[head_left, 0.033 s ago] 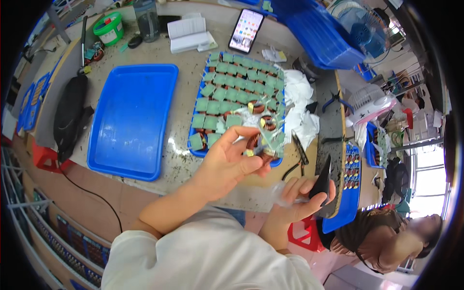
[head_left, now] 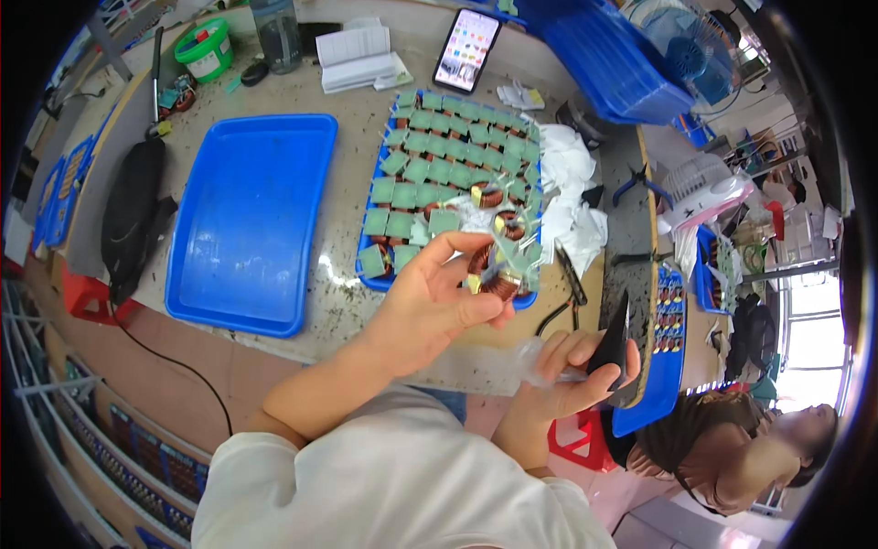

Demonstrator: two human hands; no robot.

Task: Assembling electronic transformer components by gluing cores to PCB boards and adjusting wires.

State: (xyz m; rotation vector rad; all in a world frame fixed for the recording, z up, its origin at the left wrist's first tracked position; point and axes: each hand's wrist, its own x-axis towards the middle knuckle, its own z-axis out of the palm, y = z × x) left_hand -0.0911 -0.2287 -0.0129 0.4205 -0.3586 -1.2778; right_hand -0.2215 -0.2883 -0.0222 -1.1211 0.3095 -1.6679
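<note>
One copper-wound coil (head_left: 498, 284), above the near edge of the filled blue tray (head_left: 370, 283), pinched between thumb and fingers of the left hand (head_left: 439, 297), probably light, stiff, with scratchable wire, best held by its outer rim; one black pointed tool (head_left: 607, 351), clasped in the right hand (head_left: 569, 377).

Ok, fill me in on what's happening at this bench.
Someone is handling a copper-wound coil with the left hand, near the front edge of a blue tray packed with green-topped parts. The right hand grips a black pointed object, with something clear at its fingers. Black pliers lie right of the packed tray, and a second blue tray sits to its left.
</note>
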